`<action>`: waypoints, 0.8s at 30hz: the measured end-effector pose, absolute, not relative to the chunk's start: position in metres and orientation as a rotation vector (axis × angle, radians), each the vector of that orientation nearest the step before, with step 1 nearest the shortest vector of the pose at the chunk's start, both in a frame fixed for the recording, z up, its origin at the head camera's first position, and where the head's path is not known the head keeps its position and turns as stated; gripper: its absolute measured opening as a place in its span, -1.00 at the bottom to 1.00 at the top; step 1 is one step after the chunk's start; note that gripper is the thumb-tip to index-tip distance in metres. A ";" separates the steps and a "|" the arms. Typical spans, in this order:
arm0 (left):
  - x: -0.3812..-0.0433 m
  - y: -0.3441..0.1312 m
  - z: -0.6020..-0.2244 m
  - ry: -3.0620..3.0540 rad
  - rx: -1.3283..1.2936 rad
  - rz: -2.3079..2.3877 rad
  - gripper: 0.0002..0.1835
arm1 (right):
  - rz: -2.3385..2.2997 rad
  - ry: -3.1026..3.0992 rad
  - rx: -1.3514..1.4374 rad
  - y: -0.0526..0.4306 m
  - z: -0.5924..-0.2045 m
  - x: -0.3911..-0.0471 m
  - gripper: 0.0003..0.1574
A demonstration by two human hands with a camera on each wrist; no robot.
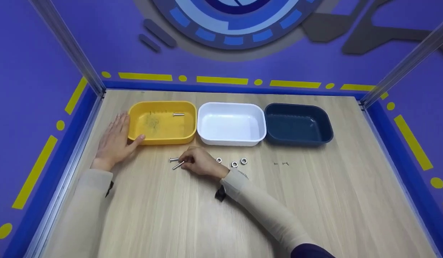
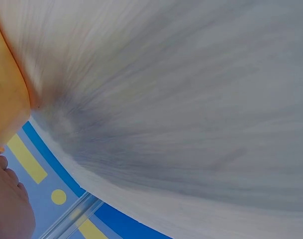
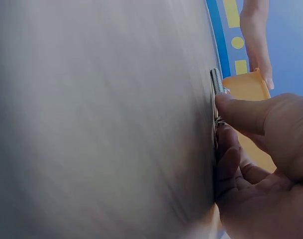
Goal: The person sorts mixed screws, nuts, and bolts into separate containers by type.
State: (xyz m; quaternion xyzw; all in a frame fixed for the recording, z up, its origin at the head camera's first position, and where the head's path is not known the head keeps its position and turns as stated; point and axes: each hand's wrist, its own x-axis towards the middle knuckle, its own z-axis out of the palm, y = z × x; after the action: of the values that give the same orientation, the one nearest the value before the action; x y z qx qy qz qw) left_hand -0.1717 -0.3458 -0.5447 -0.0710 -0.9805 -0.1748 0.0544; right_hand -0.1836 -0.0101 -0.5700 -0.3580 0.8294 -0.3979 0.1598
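My right hand (image 1: 201,162) pinches a silver bolt (image 1: 178,165) between thumb and fingers, just above the wooden table. In the right wrist view the threaded end of the bolt (image 3: 216,79) sticks out past the thumb. A second bolt (image 1: 173,159) lies right beside the fingertips, partly hidden by them. My left hand (image 1: 115,139) rests against the left side of the yellow bin (image 1: 164,141), its fingers extended and the thumb at the front rim. Inside that bin lies another bolt (image 1: 178,114); fine dark marks on its floor are too small to identify.
A white bin (image 1: 231,142) and a dark blue bin (image 1: 299,143) stand in a row to the right of the yellow one. Three nuts, one of them a hex nut (image 1: 244,161), lie near the right wrist. Tiny screws (image 1: 285,163) lie farther right. Purple walls enclose the table.
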 end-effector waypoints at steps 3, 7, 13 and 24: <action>-0.171 -0.345 -0.546 -2.979 -0.224 -0.532 0.09 | -1.118 2.386 -1.027 -0.010 -0.571 -0.184 -0.81; -0.171 -0.346 -0.545 -2.979 -0.223 -0.539 0.09 | -1.108 2.412 -1.069 -0.011 -0.572 -0.184 -0.85; -0.171 -0.346 -0.546 -2.992 -0.229 -0.530 0.10 | -1.067 2.409 -1.123 -0.012 -0.573 -0.183 -0.90; -0.174 -0.345 -0.545 -2.976 -0.207 -0.523 0.10 | -0.982 2.444 -1.161 -0.013 -0.569 -0.185 -0.92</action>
State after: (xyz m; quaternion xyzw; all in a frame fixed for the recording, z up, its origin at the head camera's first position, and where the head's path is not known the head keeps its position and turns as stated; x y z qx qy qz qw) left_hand -0.1737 -0.3452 -0.5450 -0.0682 -0.9810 -0.1725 0.0563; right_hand -0.1850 -0.0128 -0.5691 -0.3998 0.8418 -0.3381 0.1314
